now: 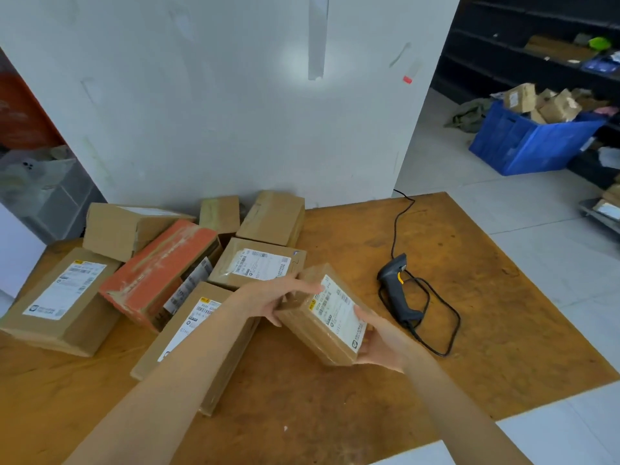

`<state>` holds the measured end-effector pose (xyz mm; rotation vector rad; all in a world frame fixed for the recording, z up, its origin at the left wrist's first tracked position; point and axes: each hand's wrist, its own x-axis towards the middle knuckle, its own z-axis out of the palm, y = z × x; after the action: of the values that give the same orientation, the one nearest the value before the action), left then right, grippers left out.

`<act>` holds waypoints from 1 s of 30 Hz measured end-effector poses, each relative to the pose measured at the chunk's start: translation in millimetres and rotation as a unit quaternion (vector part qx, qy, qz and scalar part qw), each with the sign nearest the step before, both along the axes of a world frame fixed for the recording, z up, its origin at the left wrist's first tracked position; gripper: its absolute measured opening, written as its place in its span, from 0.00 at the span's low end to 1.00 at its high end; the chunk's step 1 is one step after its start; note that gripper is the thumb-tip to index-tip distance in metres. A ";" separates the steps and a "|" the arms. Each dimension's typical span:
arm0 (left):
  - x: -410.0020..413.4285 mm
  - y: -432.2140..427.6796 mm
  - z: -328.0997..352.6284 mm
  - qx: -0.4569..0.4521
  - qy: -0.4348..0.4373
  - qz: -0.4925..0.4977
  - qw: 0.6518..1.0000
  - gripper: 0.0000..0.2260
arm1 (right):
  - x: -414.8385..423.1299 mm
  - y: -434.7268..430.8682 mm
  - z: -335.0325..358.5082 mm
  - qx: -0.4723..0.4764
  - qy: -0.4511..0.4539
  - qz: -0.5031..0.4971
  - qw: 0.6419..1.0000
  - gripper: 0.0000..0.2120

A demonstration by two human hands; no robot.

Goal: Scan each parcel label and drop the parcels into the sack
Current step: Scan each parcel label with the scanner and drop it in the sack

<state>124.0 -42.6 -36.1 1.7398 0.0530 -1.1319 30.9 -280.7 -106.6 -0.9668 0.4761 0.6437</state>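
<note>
Both hands, left hand (278, 298) and right hand (379, 344), clasp a small parcel (323, 313) over a wooden table (469, 297). A scanner (397, 290) lies nearby; a white wall (235, 112) rises behind.

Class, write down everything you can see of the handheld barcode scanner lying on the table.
The barcode scanner is a dark grey, pistol-shaped unit, apparently plastic, with a yellow trigger. It lies on its side on the brown wooden table, right of the held parcel, its head pointing away from the person. Its black cable loops around the handle and runs back towards the wall. No hand touches it.
</note>
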 end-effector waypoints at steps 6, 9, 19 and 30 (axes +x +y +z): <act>2.5 -33.1 -6.1 0.007 -0.128 0.059 0.990 0.39 | 17.8 -43.6 -8.1 -0.028 0.014 0.083 0.996 0.30; -1.7 -42.2 -20.5 -0.032 -0.165 0.156 0.973 0.30 | 32.9 -64.5 -5.6 -0.214 0.015 0.155 0.964 0.25; -20.2 -59.0 -34.3 -0.076 -0.184 0.269 0.942 0.14 | 100.3 -83.4 -35.3 -0.695 -0.017 0.146 0.704 0.46; -16.6 -58.9 -28.1 -0.115 -0.194 0.400 0.888 0.11 | 101.3 -67.6 -7.8 -0.478 -0.165 0.064 0.861 0.29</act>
<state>107.4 -101.4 -64.2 1.4677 0.3437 -0.1683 132.2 -348.3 -114.4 -2.0322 0.4197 0.3146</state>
